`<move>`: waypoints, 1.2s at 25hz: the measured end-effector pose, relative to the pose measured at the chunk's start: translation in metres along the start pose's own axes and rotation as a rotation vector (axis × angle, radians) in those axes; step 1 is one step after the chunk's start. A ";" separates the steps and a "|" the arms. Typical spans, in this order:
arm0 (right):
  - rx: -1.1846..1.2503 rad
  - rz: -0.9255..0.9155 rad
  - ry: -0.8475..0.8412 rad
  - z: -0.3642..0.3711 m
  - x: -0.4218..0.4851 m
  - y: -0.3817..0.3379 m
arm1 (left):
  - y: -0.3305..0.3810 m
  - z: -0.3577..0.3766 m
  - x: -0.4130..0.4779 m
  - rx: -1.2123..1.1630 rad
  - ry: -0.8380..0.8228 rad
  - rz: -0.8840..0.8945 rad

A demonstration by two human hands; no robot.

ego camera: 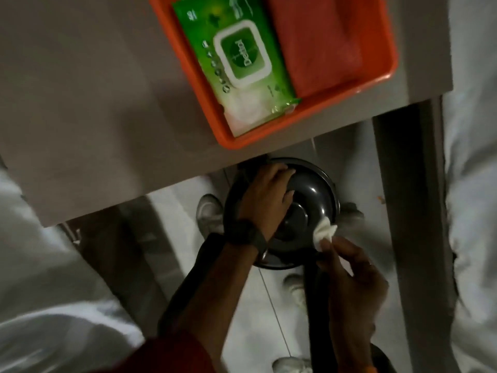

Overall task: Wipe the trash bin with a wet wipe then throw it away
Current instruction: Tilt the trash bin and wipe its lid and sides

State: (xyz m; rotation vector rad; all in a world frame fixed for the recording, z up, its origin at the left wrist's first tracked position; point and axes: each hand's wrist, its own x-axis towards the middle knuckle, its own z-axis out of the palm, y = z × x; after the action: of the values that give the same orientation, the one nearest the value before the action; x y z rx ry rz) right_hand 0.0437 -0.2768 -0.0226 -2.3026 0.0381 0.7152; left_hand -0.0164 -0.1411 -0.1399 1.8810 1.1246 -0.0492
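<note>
A round dark grey trash bin [314,192] with a domed lid stands on the floor, partly under the table edge. My left hand [266,195] lies flat on the lid's left side, fingers spread toward the far rim, a dark watch on the wrist. My right hand [349,267] is at the bin's near right rim and pinches a crumpled white wet wipe [324,232], whose tip touches the lid. The bin's body is hidden under the lid and my arms.
A grey table [94,103] fills the upper left. On it an orange tray [304,114] holds a green wet-wipe pack [236,57] and a red packet [317,41]. White shoes [209,211] stand by the bin. White bedding [473,184] lies at right.
</note>
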 end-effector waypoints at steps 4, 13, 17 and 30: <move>-0.004 0.151 0.150 -0.024 -0.009 0.035 | 0.014 0.039 0.063 0.400 -0.380 0.090; 0.332 0.287 0.355 -0.012 -0.007 0.045 | 0.022 0.048 0.021 0.456 -0.440 0.164; 0.048 -0.009 0.145 -0.004 0.047 0.043 | -0.009 0.040 -0.073 0.586 -0.361 0.360; -0.326 -0.805 -0.687 0.042 0.069 0.156 | -0.062 0.030 -0.134 0.536 -0.344 0.439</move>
State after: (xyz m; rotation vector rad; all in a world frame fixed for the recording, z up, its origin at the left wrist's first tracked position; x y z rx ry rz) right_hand 0.0472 -0.3539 -0.1803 -1.9589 -1.3107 1.0544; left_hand -0.1267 -0.2429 -0.1394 2.4380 0.4696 -0.4442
